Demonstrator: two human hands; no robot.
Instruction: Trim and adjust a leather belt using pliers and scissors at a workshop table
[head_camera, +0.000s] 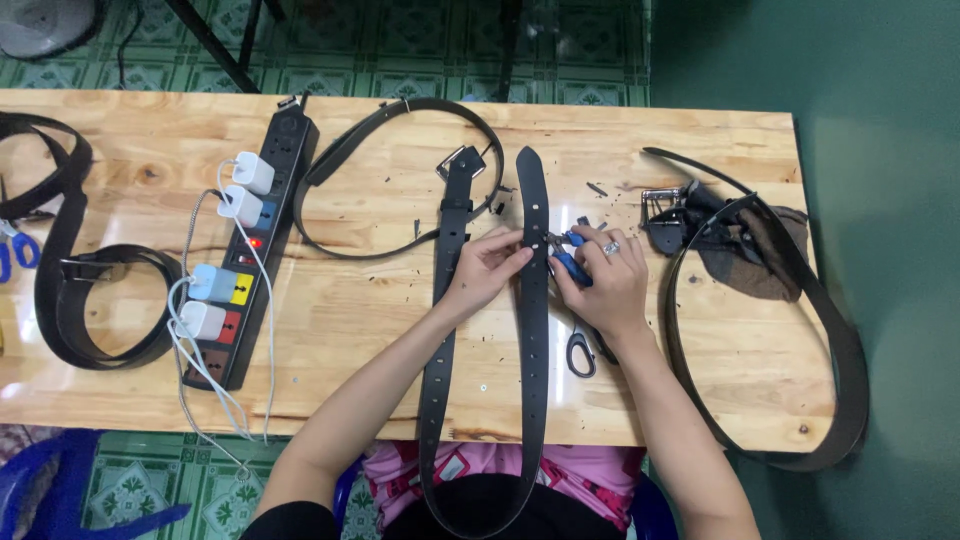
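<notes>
Here, mid-bench, a hole-punching step in hand on a black leather belt (533, 300), laid lengthwise across the wooden bench (380, 320) with its loop hanging off the near edge over the lap. Left hand (487, 268) pressed on the belt's inner edge, fingers narrow and pinching the strap flat just beside a row of small holes. Right hand (606, 280) closed around blue-handled pliers (570, 255), nose aimed at the strap's outer edge; exact bite of the tool hidden behind the fingers. Black-handled scissors (581, 352) flat on the bench just below the right wrist. Toward the far edge, a second black belt (400, 180) curled in a loop with its metal buckle (462, 160) near the worked strap. At the left end, more dark belts (80, 290) coiled beside a black power strip (250, 250) crowded with white chargers. At the right end, a long belt (790, 340) draped over the corner, a brown rag (745, 250) inside its curve. Leather crumbs scattered about mid-bench. Next move, by the look of it: steady strap, tool square on the mark, firm squeeze.
</notes>
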